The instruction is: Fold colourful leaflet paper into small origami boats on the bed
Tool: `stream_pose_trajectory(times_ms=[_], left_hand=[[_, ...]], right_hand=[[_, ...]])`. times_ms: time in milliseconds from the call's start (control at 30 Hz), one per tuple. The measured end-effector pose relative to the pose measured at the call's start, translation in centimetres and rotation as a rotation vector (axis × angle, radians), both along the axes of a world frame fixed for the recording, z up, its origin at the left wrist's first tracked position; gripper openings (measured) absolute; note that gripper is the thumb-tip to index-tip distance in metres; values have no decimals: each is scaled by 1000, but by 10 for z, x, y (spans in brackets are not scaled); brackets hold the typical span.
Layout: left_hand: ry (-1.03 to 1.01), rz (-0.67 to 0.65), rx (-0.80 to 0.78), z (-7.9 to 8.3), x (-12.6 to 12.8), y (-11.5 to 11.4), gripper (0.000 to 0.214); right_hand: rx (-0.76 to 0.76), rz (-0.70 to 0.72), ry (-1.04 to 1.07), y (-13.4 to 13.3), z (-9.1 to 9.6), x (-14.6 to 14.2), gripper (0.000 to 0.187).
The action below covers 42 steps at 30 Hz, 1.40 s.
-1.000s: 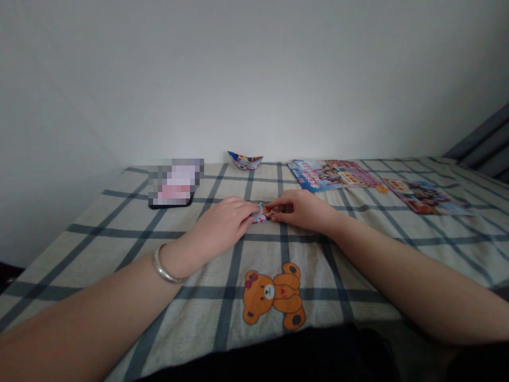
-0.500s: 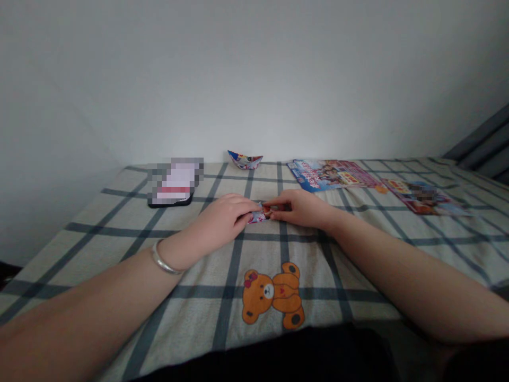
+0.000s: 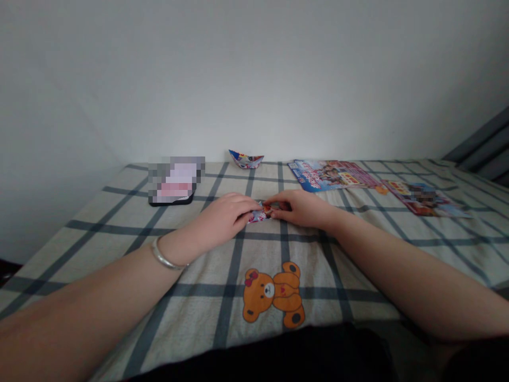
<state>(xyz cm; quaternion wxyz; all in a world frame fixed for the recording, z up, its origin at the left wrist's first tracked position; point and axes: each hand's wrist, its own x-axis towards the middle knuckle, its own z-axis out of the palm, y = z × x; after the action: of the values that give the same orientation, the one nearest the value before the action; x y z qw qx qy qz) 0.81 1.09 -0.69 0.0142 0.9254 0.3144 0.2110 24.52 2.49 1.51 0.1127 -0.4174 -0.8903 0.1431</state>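
Note:
A small folded piece of printed paper (image 3: 260, 214) lies on the checked bed sheet (image 3: 119, 223) between my two hands. My left hand (image 3: 222, 217), with a silver bangle on its wrist, rests on the sheet and pinches the paper's left end. From the other side, my right hand (image 3: 302, 208) pinches the paper's right end with curled fingers. Most of the paper is hidden under my fingertips.
A folded paper boat (image 3: 245, 159) stands by the white wall. Left of my hands lies a dark phone (image 3: 173, 185). Two colourful printed leaflets (image 3: 332, 174) (image 3: 425, 198) lie at the back right. An orange bear print (image 3: 274, 294) marks the sheet near me.
Both hands stay pinched on the paper, with only slight finger shifts. The view has drifted a little.

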Motion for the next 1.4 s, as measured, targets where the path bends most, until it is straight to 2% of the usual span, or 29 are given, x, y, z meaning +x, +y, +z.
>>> stream_pose_trajectory(times_ms=[133, 333, 533, 733, 900, 1000, 1100, 1267, 1400], left_hand=[[13, -9, 12, 0, 1, -1, 27], [57, 92, 95, 0, 6, -11, 28], [174, 56, 57, 8, 8, -17, 29], [180, -24, 72, 6, 2, -18, 39], [221, -28, 94, 7, -1, -19, 38], [245, -16, 68, 10, -2, -22, 41], [273, -3, 58, 14, -2, -25, 45], [304, 29, 37, 16, -1, -30, 49], [322, 57, 4, 17, 0, -33, 53]], right_hand=[[-11, 4, 16, 2, -2, 1, 35], [-46, -51, 22, 2, -1, -1, 35], [-38, 3, 16, 4, 0, 1, 35], [77, 110, 22, 7, -7, 6, 35], [189, 162, 82, 6, -11, 8, 29], [308, 217, 76, 1, -8, 8, 18], [445, 269, 4, -5, -2, 6, 18], [417, 365, -91, -10, 3, 7, 25], [408, 369, -100, -8, 3, 8, 27]])
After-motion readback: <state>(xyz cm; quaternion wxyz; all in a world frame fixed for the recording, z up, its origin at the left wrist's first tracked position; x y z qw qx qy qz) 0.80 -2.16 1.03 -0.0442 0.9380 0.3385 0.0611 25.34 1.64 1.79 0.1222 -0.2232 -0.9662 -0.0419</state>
